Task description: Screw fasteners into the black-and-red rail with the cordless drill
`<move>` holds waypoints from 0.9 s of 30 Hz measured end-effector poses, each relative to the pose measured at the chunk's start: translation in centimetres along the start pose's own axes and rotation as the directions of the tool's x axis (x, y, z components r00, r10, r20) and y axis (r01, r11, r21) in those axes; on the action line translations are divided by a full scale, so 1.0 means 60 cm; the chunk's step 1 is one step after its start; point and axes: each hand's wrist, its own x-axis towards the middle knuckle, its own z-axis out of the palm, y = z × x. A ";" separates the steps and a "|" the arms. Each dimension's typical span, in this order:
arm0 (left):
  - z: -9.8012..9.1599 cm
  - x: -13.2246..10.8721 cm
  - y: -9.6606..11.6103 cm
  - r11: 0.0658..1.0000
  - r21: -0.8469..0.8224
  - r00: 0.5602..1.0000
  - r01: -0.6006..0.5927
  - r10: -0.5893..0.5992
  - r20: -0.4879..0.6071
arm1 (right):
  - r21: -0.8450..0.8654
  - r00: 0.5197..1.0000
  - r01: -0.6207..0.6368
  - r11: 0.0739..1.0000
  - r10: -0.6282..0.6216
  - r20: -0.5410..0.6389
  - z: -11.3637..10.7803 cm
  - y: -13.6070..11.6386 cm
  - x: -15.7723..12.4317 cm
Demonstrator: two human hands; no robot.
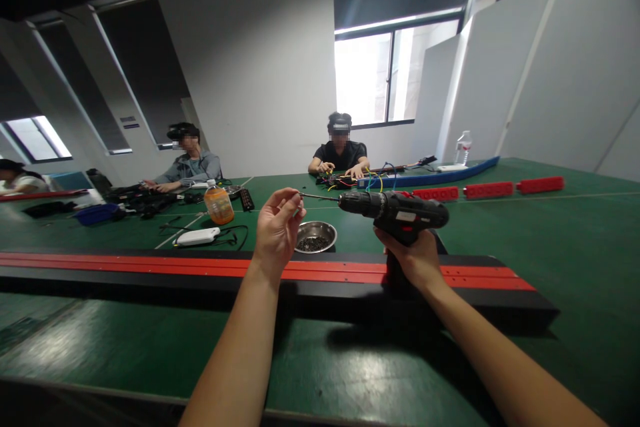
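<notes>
My right hand (416, 259) grips the handle of a black cordless drill (400, 211), held above the table with its long bit pointing left. My left hand (278, 227) is raised with fingers pinched at the tip of the bit (316, 197); whatever small thing it pinches there is too small to make out. Below both hands a long black rail with a red strip (150, 265) lies across the green table (575, 240). A small metal bowl (315, 236) of dark screws stands just behind the rail, between my hands.
Two people sit across the table, one handling coloured wires (370, 180), and a third sits at the far left. An orange-drink bottle (219, 203), a white device (198, 236), red strips (490, 189), a blue rail (435, 177) and a blue tray (96, 214) lie on it.
</notes>
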 end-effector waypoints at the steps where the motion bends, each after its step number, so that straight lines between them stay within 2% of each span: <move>1: 0.000 0.000 0.000 1.000 0.012 1.000 -0.005 0.005 0.000 | -0.005 1.000 0.000 1.000 0.000 0.003 0.000 0.000 0.000; 13: 0.000 0.001 -0.001 0.996 0.085 0.998 -0.022 0.027 -0.053 | -0.024 1.000 0.001 1.000 -0.001 0.004 -0.001 0.001 0.001; 15: -0.006 0.002 -0.010 0.986 0.162 0.996 -0.039 0.051 -0.076 | -0.028 1.000 0.011 1.000 -0.011 0.000 -0.001 -0.002 0.000; 17: -0.018 0.001 -0.027 0.934 0.351 0.992 -0.068 0.100 -0.076 | -0.031 1.000 0.007 0.999 -0.007 0.001 -0.001 -0.005 -0.001; 18: -0.028 0.001 -0.037 0.869 0.489 0.991 -0.077 0.121 -0.058 | -0.033 1.000 0.002 0.999 -0.002 0.001 -0.001 -0.007 -0.001; 19: -0.039 0.000 -0.048 0.765 0.639 0.992 -0.077 0.125 -0.031 | -0.035 1.000 -0.001 0.999 0.001 0.001 -0.001 -0.008 -0.002; 20: -0.052 -0.001 -0.060 0.622 0.781 0.995 -0.063 0.103 -0.002 | -0.036 1.000 -0.001 0.999 0.001 -0.001 -0.001 -0.009 -0.002; 22: -0.079 -0.004 -0.083 0.238 0.971 1.000 -0.004 0.003 0.003 | -0.035 1.000 -0.001 0.999 0.001 -0.010 -0.001 -0.010 -0.003; 23: -0.092 -0.006 -0.093 0.069 0.997 0.998 0.030 -0.049 -0.027 | -0.037 1.000 -0.007 0.999 0.006 -0.016 -0.001 -0.010 -0.002; 24: -0.103 -0.006 -0.101 -0.047 0.997 0.993 0.053 -0.106 -0.058 | -0.041 1.000 -0.016 0.999 0.016 -0.021 -0.001 -0.009 -0.002; 25: -0.112 -0.007 -0.108 -0.118 0.991 0.984 0.065 -0.157 -0.083 | -0.049 0.999 -0.029 0.998 0.028 -0.027 -0.002 -0.008 -0.002; 27: -0.123 -0.007 -0.116 -0.175 0.983 0.970 0.064 -0.221 -0.102 | -0.071 0.998 -0.054 0.996 0.051 -0.040 -0.003 -0.005 -0.001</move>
